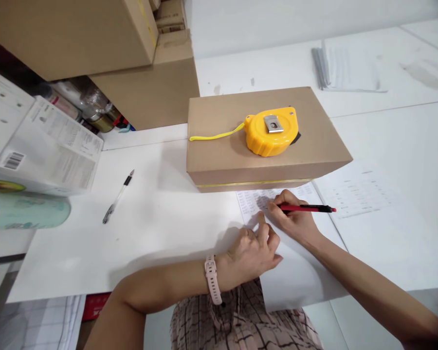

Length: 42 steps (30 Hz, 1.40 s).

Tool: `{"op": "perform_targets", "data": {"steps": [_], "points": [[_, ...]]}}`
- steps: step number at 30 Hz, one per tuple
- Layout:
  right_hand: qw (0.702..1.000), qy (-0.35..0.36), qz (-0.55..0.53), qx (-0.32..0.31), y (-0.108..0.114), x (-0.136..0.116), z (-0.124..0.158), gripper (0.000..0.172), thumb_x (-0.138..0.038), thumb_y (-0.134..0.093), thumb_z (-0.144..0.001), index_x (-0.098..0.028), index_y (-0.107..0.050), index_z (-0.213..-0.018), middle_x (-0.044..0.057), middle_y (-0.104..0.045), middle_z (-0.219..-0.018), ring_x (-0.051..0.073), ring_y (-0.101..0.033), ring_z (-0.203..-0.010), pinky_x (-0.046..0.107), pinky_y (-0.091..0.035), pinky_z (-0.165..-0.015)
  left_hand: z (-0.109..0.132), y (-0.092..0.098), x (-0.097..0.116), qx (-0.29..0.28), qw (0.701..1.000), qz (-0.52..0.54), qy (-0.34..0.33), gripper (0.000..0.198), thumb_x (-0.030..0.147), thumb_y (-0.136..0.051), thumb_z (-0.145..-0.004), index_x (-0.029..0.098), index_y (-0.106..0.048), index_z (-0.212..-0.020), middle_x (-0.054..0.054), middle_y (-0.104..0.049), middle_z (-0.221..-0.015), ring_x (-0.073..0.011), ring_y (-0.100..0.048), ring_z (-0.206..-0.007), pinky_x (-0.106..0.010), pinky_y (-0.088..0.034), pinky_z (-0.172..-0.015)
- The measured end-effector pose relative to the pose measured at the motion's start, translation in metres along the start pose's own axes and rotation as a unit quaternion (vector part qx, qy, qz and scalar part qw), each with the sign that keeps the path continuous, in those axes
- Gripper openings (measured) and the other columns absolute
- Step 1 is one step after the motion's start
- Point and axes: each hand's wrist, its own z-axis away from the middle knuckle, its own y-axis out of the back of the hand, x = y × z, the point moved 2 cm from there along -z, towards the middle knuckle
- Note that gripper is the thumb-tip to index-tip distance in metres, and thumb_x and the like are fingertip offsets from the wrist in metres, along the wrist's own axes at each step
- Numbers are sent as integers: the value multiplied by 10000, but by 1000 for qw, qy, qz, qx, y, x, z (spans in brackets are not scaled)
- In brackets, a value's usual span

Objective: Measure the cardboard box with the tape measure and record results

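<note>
My right hand (292, 216) is closed around a red and black pen (306, 208), its tip end hidden by my fingers over a printed sheet of paper (295, 262). On the left edge of that sheet rests my left hand (253, 250), index finger stretched toward the printed rows and the other fingers loosely bent, holding nothing. Just beyond both hands lies a closed brown cardboard box (219, 158), covering the sheet's top. On the box sits a yellow tape measure (273, 133) with a metal clip and a yellow wrist strap.
A clear pen (118, 197) lies on the white table (160, 209) at left. Larger cardboard boxes (156, 92) are stacked at the back left, near a white printed package (58, 146) and a pale green object (25, 211). Stacked white packets (346, 68) lie at the back right.
</note>
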Motion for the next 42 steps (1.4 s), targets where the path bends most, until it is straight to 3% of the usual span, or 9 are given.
{"op": "perform_targets", "data": {"steps": [18, 23, 28, 31, 33, 35, 37, 39, 42], "points": [[1000, 1, -20, 0, 0, -6, 0, 297, -319, -646, -880, -243, -428, -694, -47, -459, -577, 114, -393, -536, 271, -343, -498, -1, 7, -3, -44, 999, 2, -13, 517, 545, -509, -979, 79, -647, -1156, -286, -637, -1336, -205, -690, -654, -320, -488, -596], [1000, 2, -15, 4, 0, -4, -1, 282, -298, -629, -891, -242, -433, -696, -47, -462, -585, 114, -397, -536, 274, -350, -502, 0, 3, -1, -32, 999, 4, -13, 518, 544, -508, -975, 76, -652, -1145, -293, -646, -1316, -208, -684, -631, -323, -479, -572], [997, 44, 17, 66, 4, -9, 2, 287, -318, -616, -920, -247, -436, -708, -46, -485, -599, 115, -424, -517, 274, -370, -504, 1, 4, -3, -23, 1000, -3, -13, 506, 510, -498, -984, 61, -642, -1166, -297, -639, -1322, -208, -697, -662, -314, -487, -590], [989, 106, 85, 59, 13, -15, 11, 146, -334, -608, -945, -253, -553, -838, -10, -619, -694, 141, -550, -571, 284, -435, -550, 1, 8, -4, -19, 999, -17, -22, 516, 514, -492, -987, 56, -638, -1174, -294, -641, -1316, -201, -698, -664, -309, -493, -595], [974, 159, 158, 26, 21, -16, 20, 67, -299, -568, -968, -259, -621, -972, 38, -709, -843, 183, -659, -710, 300, -489, -623, 1, 8, -4, -17, 999, -27, -29, 502, 498, -484, -995, 56, -640, -1176, -295, -637, -1319, -199, -698, -659, -310, -492, -589], [948, 198, 249, 7, 32, -11, 31, 201, -207, -480, -981, -262, -650, -1074, 83, -738, -1017, 226, -700, -864, 318, -512, -667, 1, 4, -4, -6, 999, -31, -26, 459, 446, -491, -999, 50, -644, -1174, -302, -629, -1323, -200, -701, -657, -314, -494, -576], [914, 216, 344, 12, 42, -2, 39, 332, -111, -423, -952, -245, -650, -1153, 118, -722, -1143, 261, -691, -946, 340, -517, -678, 0, 1, -7, 46, 999, -4, -10, 346, 341, -526, -980, 50, -665, -1107, -284, -659, -1271, -189, -688, -620, -319, -496, -556], [879, 223, 420, 25, 48, 7, 44, 383, -67, -430, -918, -222, -645, -1194, 141, -707, -1184, 289, -667, -978, 369, -523, -719, -1, -1, -14, 116, 992, 42, 2, 203, 225, -541, -950, 89, -682, -1004, -196, -724, -1125, -162, -661, -578, -306, -495, -539], [852, 224, 471, 51, 48, 16, 46, 421, -55, -462, -899, -221, -639, -1243, 139, -711, -1173, 305, -639, -1000, 399, -517, -783, -3, 6, -31, 191, 978, 78, 20, 160, 159, -522, -945, 163, -681, -926, -68, -726, -900, -145, -661, -626, -273, -508, -577]]}}
